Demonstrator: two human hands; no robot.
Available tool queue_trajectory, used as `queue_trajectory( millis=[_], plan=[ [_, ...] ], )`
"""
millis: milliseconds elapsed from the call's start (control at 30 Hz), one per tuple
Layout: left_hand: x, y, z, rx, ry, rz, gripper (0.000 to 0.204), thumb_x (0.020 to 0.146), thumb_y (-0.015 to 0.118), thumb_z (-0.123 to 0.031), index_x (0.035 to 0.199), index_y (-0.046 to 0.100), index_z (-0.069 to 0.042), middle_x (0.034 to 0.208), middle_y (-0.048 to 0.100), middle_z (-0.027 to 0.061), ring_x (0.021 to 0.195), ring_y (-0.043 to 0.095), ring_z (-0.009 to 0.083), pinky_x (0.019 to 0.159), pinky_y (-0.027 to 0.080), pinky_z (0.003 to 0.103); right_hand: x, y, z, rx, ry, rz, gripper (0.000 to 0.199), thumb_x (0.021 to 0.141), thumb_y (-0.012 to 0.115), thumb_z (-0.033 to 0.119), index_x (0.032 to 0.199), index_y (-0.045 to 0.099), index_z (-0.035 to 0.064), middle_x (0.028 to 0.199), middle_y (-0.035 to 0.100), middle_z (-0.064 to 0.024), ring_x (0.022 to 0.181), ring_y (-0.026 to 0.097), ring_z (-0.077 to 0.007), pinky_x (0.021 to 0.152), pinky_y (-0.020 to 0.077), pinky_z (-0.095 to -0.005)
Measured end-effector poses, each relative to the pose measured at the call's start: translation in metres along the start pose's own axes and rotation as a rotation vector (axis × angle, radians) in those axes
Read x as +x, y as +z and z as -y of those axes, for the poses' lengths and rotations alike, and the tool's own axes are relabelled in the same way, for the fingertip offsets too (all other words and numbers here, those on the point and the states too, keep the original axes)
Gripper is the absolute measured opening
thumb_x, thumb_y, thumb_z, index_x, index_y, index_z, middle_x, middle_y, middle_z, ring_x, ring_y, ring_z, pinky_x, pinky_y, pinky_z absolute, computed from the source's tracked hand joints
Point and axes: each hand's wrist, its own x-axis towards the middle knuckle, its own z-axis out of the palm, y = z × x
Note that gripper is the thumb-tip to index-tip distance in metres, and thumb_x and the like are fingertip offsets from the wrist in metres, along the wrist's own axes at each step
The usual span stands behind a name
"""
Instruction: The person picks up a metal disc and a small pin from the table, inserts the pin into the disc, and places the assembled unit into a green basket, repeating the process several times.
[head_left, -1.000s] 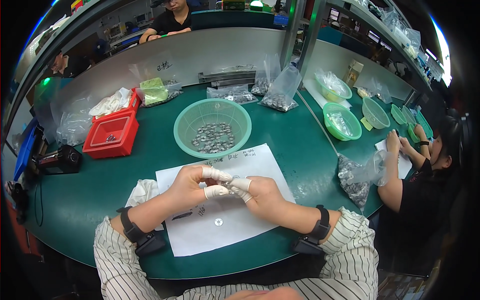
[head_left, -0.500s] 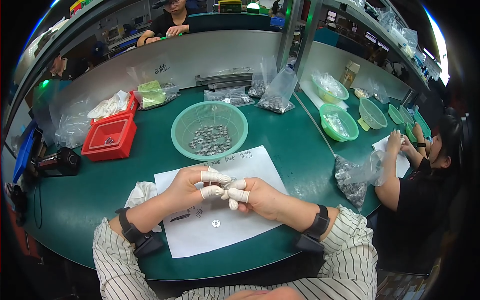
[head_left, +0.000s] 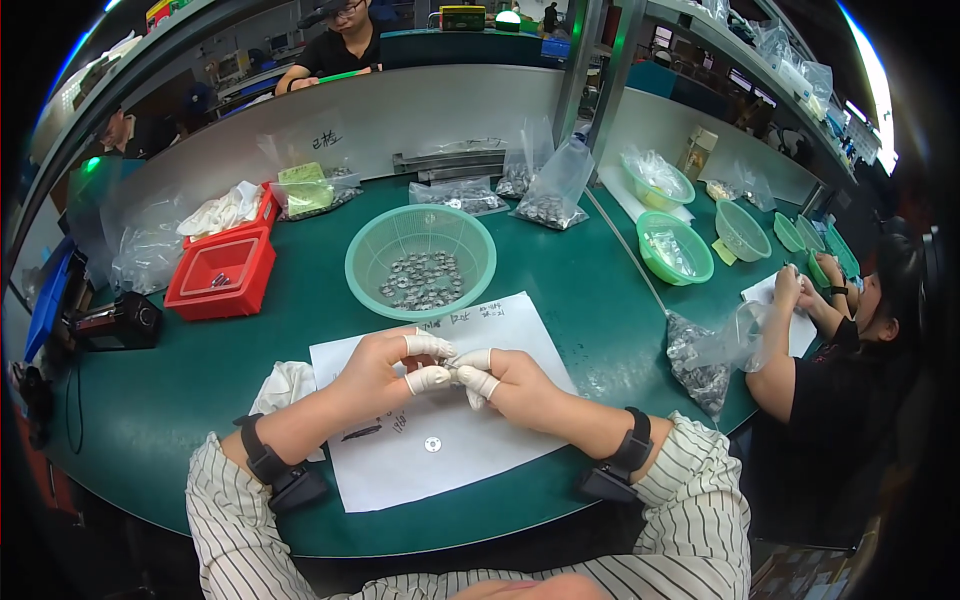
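My left hand [head_left: 378, 368] and my right hand [head_left: 520, 390] meet above a white paper sheet [head_left: 480, 440], both wearing white finger cots. Pinched between their fingertips is a small metal part [head_left: 451, 365], mostly covered by the fingers. Below them on the paper lies a flat round metal disc [head_left: 432, 444] with a hole in its middle. Just beyond the paper stands a pale green mesh basket [head_left: 366, 240] holding many small round metal parts [head_left: 424, 281].
Red trays [head_left: 220, 290] and a white cloth [head_left: 285, 388] lie to the left. Clear bags of metal parts [head_left: 552, 205] stand at the back, another bag [head_left: 698, 375] at right. Green baskets [head_left: 675, 272] and a co-worker [head_left: 870, 330] are further right; another person [head_left: 340, 50] sits beyond the partition.
My right hand's fingers have shifted and drawn closer around the part, with its fingertips higher than before. The disc on the paper stays put. Across the partition, the person's hands have moved.
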Motion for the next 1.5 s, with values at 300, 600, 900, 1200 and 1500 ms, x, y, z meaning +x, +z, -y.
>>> queue_trajectory(
  millis=[300,600,900,1200,1500],
  plan=[
    [-0.001,-0.002,0.002,-0.147,0.098,0.092,0.023,0.077,0.071,-0.006,0.099,0.068,-0.006,0.096,0.066,0.0079,0.087,0.063,0.0175,0.075,0.050,0.029,0.003,-0.015,0.001,0.621,0.322,0.417,0.022,0.094,0.049,0.022,0.089,0.061,0.0037,0.057,0.043,0.0032,0.047,0.031,-0.0046,0.043,0.0223,-0.0211],
    [-0.003,-0.003,0.000,-0.106,0.049,0.057,0.025,0.073,0.074,-0.004,0.097,0.070,-0.006,0.094,0.068,0.0087,0.086,0.064,0.0172,0.075,0.051,0.029,-0.003,-0.005,0.008,0.493,0.198,0.268,0.018,0.092,0.054,0.019,0.085,0.062,0.0040,0.059,0.043,0.0057,0.049,0.034,-0.0048,0.047,0.0257,-0.0209],
    [-0.004,-0.002,0.002,-0.177,-0.004,0.090,0.025,0.075,0.074,-0.005,0.099,0.069,-0.004,0.092,0.069,0.0079,0.082,0.064,0.0152,0.073,0.051,0.027,-0.012,0.005,0.000,-0.652,-0.632,-0.136,0.009,0.082,0.061,0.011,0.088,0.063,0.0047,0.059,0.054,-0.0086,0.052,0.057,-0.0206,0.050,0.0445,-0.0344],
    [-0.008,0.000,0.009,-0.188,-0.118,0.046,0.026,0.077,0.073,-0.010,0.102,0.068,-0.005,0.087,0.069,0.0069,0.073,0.063,0.0121,0.067,0.050,0.025,-0.007,0.005,0.000,-0.867,-0.660,-0.243,0.018,0.078,0.063,0.009,0.096,0.063,0.0052,0.064,0.059,-0.0103,0.060,0.059,-0.0283,0.054,0.0464,-0.0375],
    [-0.003,0.002,0.005,0.035,0.153,0.008,0.024,0.077,0.071,-0.009,0.100,0.067,-0.005,0.086,0.067,0.0066,0.072,0.061,0.0148,0.065,0.049,0.026,-0.005,0.007,0.000,0.161,0.005,-0.008,0.021,0.091,0.054,0.015,0.104,0.062,0.0018,0.084,0.064,-0.0090,0.076,0.056,-0.0131,0.068,0.0458,-0.0304]
  ],
)
